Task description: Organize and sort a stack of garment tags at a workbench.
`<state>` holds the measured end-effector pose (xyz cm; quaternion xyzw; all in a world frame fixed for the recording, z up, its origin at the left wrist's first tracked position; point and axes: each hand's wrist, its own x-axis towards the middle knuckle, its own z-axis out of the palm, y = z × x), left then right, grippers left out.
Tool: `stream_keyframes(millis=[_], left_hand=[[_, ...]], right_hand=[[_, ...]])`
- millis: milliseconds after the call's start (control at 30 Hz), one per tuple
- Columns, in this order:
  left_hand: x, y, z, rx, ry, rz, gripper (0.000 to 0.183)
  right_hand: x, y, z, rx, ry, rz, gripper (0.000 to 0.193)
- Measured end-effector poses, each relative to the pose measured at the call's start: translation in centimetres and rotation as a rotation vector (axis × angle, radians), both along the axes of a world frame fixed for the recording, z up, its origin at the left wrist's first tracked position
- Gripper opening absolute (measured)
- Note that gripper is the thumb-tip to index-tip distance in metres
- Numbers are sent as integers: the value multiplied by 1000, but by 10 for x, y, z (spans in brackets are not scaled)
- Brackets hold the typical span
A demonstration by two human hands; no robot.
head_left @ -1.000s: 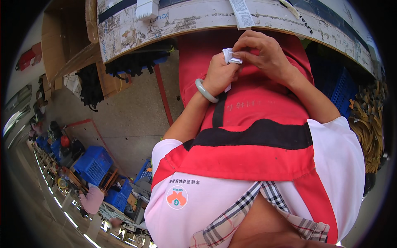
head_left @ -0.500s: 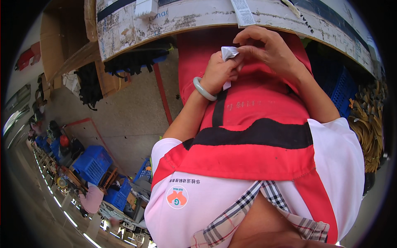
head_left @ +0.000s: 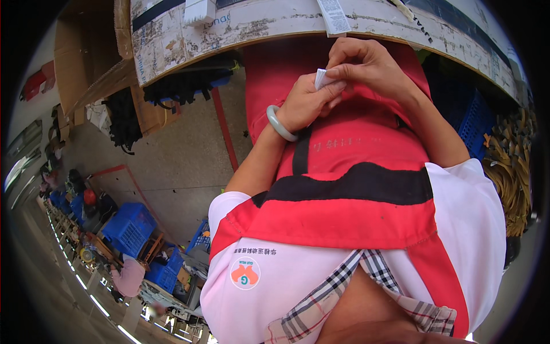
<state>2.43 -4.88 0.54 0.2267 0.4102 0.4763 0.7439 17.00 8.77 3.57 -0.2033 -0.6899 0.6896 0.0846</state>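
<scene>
A small bundle of white paper labels [head_left: 322, 79] sticks up from my left hand [head_left: 305, 103], whose fingers are closed round its lower part. The bundle stands in front of my red apron, just below the table's edge. My right hand [head_left: 372, 67] is bent over from the right, thumb and forefinger pinched at the bundle's upper edge. Most of the labels are hidden behind my left fingers. Just beyond my right hand, a long printed white label strip [head_left: 334, 18] lies on the table and hangs slightly over its edge.
The cardboard-covered table [head_left: 275, 23] spans the top of the view, with a white stack [head_left: 200, 11] on its left part. An open cardboard box [head_left: 91, 57] stands left. Blue crates [head_left: 129, 228] and a person in pink [head_left: 128, 277] are farther off; tan straps [head_left: 510, 172] hang right.
The labels' fanned top now looks narrower and more upright. My left hand has shifted slightly right, and my right thumb and forefinger have come down onto the bundle's edge.
</scene>
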Motion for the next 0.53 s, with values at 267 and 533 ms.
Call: stream_keyframes(millis=[267, 533], left_hand=[[-10, 9, 4, -44, -38, 109, 22], [-25, 32, 7, 0, 107, 270, 19]], right_hand=[[-15, 19, 22, 159, -18, -222, 20], [-49, 102, 10, 949, -92, -318, 29]])
